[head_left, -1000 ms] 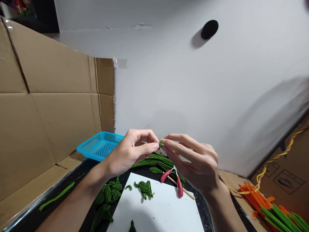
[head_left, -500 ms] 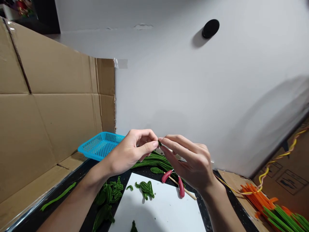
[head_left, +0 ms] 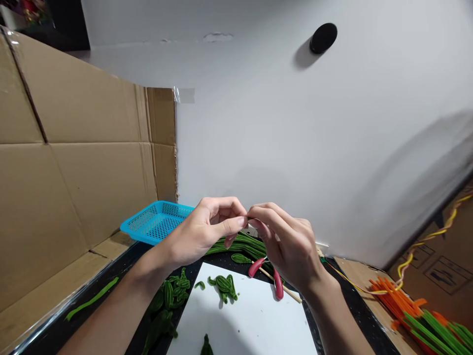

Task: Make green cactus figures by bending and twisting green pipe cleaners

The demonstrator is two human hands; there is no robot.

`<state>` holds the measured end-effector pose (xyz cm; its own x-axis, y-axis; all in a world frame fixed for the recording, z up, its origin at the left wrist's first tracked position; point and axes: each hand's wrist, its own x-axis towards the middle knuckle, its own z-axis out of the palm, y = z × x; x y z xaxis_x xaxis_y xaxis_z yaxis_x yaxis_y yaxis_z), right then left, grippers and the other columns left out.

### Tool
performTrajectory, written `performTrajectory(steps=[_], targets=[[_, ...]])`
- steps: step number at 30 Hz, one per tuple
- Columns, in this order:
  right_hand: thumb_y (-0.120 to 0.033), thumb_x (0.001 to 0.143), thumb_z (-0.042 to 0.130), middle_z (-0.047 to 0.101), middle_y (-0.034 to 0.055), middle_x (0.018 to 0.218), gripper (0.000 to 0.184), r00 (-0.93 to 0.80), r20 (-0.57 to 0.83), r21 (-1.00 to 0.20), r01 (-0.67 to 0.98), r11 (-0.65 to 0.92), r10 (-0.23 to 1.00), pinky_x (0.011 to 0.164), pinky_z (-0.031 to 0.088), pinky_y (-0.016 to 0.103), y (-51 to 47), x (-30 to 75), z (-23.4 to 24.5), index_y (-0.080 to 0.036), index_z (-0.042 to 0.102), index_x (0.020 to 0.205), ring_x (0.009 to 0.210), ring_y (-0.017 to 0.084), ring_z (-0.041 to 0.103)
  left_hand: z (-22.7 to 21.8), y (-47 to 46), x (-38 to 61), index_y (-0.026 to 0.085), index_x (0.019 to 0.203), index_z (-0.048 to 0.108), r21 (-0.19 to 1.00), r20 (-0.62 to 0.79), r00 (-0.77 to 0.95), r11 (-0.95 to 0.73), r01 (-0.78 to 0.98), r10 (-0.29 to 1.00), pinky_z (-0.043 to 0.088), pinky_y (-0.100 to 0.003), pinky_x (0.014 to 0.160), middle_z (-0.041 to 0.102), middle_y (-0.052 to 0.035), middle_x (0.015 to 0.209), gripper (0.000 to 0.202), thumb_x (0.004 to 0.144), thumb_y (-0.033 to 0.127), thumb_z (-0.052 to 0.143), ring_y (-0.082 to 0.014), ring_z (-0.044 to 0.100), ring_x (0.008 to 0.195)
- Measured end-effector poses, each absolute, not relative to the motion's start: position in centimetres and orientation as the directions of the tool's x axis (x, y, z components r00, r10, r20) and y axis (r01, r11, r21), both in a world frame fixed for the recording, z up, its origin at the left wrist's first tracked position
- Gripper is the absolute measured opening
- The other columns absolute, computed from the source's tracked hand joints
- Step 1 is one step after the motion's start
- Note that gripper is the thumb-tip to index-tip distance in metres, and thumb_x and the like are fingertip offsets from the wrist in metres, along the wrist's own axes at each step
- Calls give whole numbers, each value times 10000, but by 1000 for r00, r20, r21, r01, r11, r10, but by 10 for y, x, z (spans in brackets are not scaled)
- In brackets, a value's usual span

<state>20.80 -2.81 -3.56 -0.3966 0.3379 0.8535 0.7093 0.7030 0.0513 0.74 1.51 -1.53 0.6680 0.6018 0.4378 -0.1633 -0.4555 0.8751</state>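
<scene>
My left hand (head_left: 201, 229) and my right hand (head_left: 288, 244) meet fingertip to fingertip above the table, both pinched on a small green piece that the fingers now almost hide. Below them lie a bundle of green pipe cleaners (head_left: 240, 244), red-handled pliers (head_left: 275, 281) across a thin wooden stick (head_left: 290, 294), and a folded green pipe-cleaner leaf (head_left: 223, 286) on a white sheet (head_left: 251, 320). More green leaves (head_left: 172, 293) lie in a pile on the black tabletop at the left.
A blue perforated basket (head_left: 153, 222) stands behind my left hand. Cardboard walls (head_left: 74, 172) close the left side, with a loose green pipe cleaner (head_left: 92, 298) at their foot. Orange and green pipe cleaners (head_left: 417, 320) lie at the right. A white wall rises behind.
My right hand's fingers have curled in and moved closer to my left, covering the small green piece that showed between the fingertips before. The view has shifted slightly.
</scene>
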Motion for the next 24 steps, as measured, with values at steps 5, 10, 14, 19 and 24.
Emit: performTrajectory(steps=[5,10,14,19,24], targets=[[-140,1103,434,578,6,835,209,-326,852,-124,634,763,410,573,390,271,-24,205,-39,-217,601,1004,638,114,445,-18,16,7,170,871,661,845,465,653,-521,-126,597,414,-261,648,563,33,716,249,1021,369,661,-111,491,660],[-264,1102,521,494,-30,726,233,-225,758,-465,472,749,613,546,377,270,-25,207,-38,-213,604,891,604,110,436,-20,13,9,180,904,673,759,526,617,-650,-30,586,426,-284,733,631,10,802,235,1061,335,591,-133,545,765],[-375,1029,675,488,-40,691,251,-241,547,-748,289,598,801,480,344,254,-28,216,-33,-200,624,856,554,100,429,-22,11,10,197,942,676,688,515,646,-721,79,563,404,-287,698,617,16,809,227,1082,310,537,-139,527,766],[-438,971,743,453,-55,629,317,-301,373,-871,211,443,878,466,294,239,-26,223,-27,-174,662,814,522,87,376,-27,11,13,196,914,674,474,588,643,-853,217,491,381,-290,675,608,25,791,214,1069,187,527,-133,466,711],[-518,887,805,451,-50,617,415,-272,276,-945,101,312,922,459,207,233,-20,223,-29,-159,649,750,512,72,301,-30,14,16,181,929,653,225,639,673,-927,300,373,425,-330,776,671,13,828,237,1074,120,475,-131,484,673]])
